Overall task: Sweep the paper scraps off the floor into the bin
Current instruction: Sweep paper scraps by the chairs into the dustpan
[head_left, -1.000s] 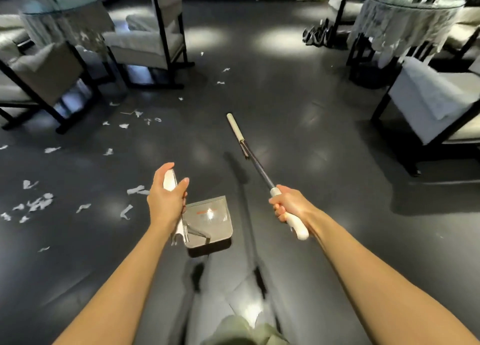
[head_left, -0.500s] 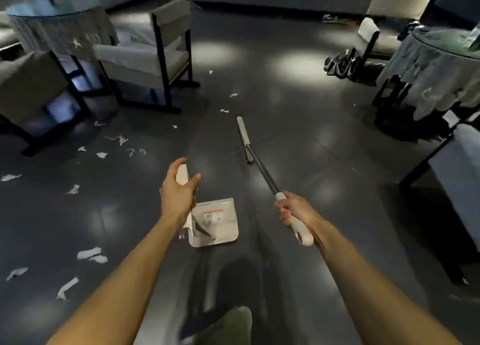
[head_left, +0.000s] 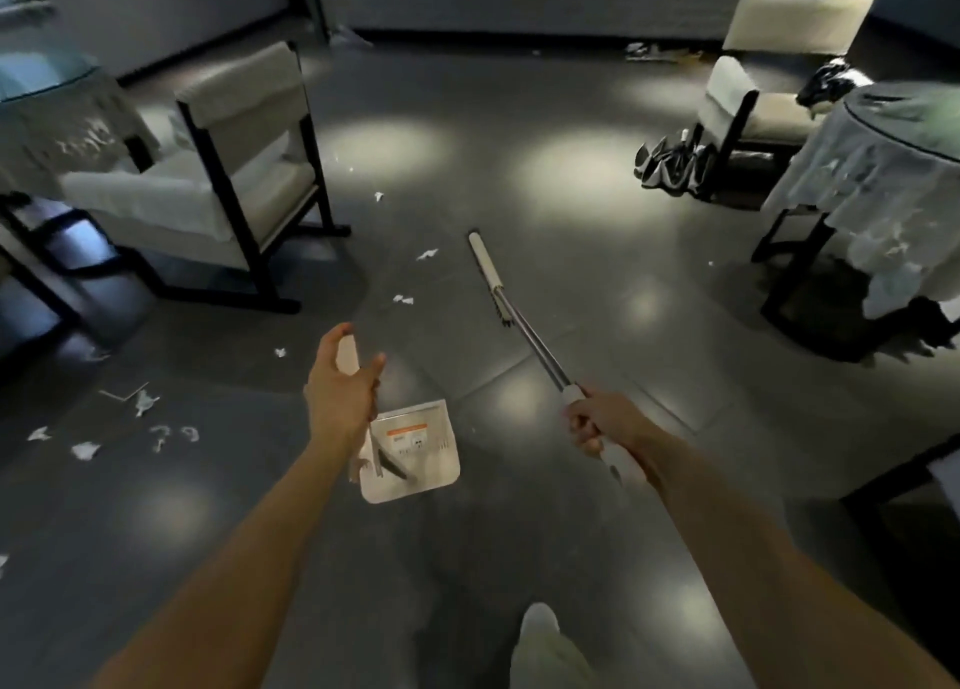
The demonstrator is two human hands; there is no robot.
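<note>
My left hand (head_left: 340, 389) grips the white upright handle of a dustpan (head_left: 415, 449), whose pan hangs just below the hand with a labelled sticker inside. My right hand (head_left: 602, 423) holds the white grip of a broom (head_left: 524, 330); its metal shaft slants forward to the white head low over the dark floor. White paper scraps (head_left: 426, 254) lie ahead of the broom, with more paper scraps (head_left: 140, 402) spread at the left by the chair. No bin can be made out.
A cream armchair (head_left: 223, 169) with a black frame stands at the left beside a glass table (head_left: 47, 80). Another chair (head_left: 769, 80) and a round cloth-covered table (head_left: 893, 179) stand at the right. My trouser leg (head_left: 540, 647) shows at the bottom.
I have walked forward and turned right: the chairs and scraps slid left and nearer. Both hands keep their hold on the dustpan and broom.
</note>
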